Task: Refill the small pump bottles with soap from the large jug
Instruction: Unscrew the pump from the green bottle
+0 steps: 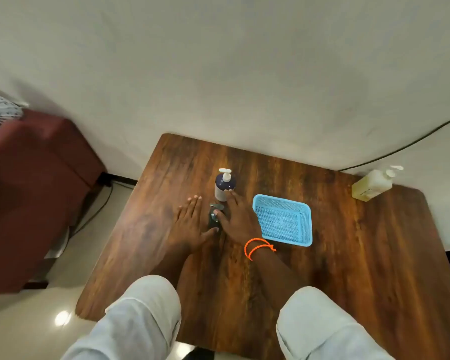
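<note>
Fingers of both hands lie straight: left hand [186, 224] flat on table [348, 255], right hand [235, 219] over dark bottle [215, 216], fingertips touching blue pump bottle [224, 185] beyond. Yellow jug [372, 184] well right, capped. Judgement: refilling unstarted.

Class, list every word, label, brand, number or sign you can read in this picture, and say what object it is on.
No text can be read.
Dark blue pump bottle: its pale lower band shows no legible print.
Yellow pump bottle: faint marks on its side, too blurred to read.
Dark pump bottle between the hands: no label visible.
Blue basket: pale marks inside, not legible.
</note>
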